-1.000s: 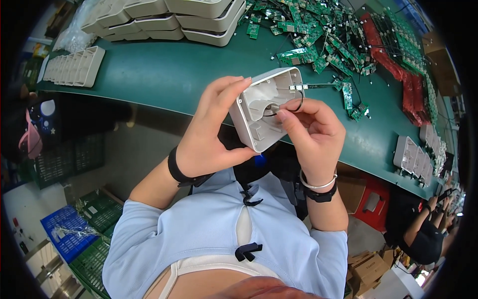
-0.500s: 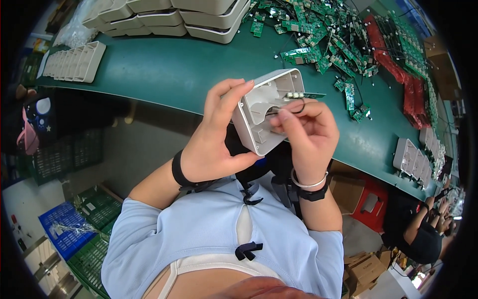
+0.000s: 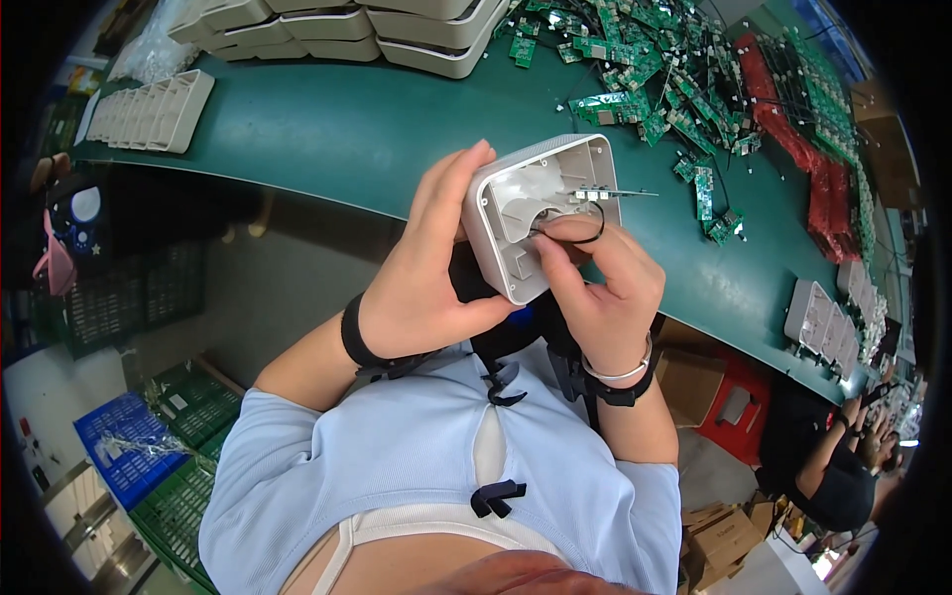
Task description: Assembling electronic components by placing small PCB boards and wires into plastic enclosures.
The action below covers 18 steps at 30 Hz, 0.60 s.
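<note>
My left hand [image 3: 421, 263] grips a light grey plastic housing [image 3: 483, 243] by its left side, thumb under the near edge and fingers along the far side. The open inside of the housing faces me, tilted. A green circuit board [image 3: 617, 193] pokes out past the housing's right wall, with white connectors on it. From the board a thin black cable [image 3: 601, 226] loops down to my right hand [image 3: 607, 278], which pinches it between thumb and forefinger inside the housing. The cable's tip is hidden by the fingers.
Loose green circuit boards [image 3: 664, 74] lie heaped at the far right, beside red bubble wrap [image 3: 793, 139]. Grey housings [image 3: 426, 55] stand stacked at the back of the green table [image 3: 327, 129]. More pale plastic parts [image 3: 149, 114] sit far left; others [image 3: 823, 322] lie at right, near another person [image 3: 833, 466].
My right hand has moved down and slightly left inside the housing, its fingers more curled. The cable loop now hangs more openly above the fingers. The left hand keeps its hold.
</note>
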Tool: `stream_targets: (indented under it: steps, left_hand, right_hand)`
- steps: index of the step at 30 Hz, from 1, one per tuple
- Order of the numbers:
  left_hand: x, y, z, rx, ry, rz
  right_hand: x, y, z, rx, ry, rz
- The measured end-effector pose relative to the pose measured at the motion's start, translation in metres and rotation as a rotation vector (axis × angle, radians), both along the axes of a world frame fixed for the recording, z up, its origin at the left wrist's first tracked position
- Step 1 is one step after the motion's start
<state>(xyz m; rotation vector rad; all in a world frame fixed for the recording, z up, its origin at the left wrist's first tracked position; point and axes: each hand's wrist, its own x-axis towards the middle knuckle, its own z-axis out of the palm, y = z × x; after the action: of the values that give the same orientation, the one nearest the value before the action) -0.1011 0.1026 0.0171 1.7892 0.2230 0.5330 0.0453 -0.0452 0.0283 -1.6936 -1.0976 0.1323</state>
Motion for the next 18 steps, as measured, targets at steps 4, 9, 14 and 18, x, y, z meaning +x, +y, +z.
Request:
stream_targets:
  steps: [4,9,14,18]
  left_hand:
    - [-0.002,0.003,0.005,0.082,0.062,-0.023]
    - [-0.003,0.003,0.011,0.194,0.103,-0.033]
    - [0.0,-0.003,0.007,0.142,0.005,0.013]
    - [0.001,-0.003,0.005,0.131,-0.003,0.01]
  right_hand:
    - [0.003,0.001,-0.002,0.051,-0.278,0.01]
    - [0.001,0.004,0.004,0.06,-0.391,0.061]
    - [-0.006,0.004,0.007,-0.001,-0.331,0.073]
    - [-0.006,0.005,0.004,0.006,-0.33,0.026]
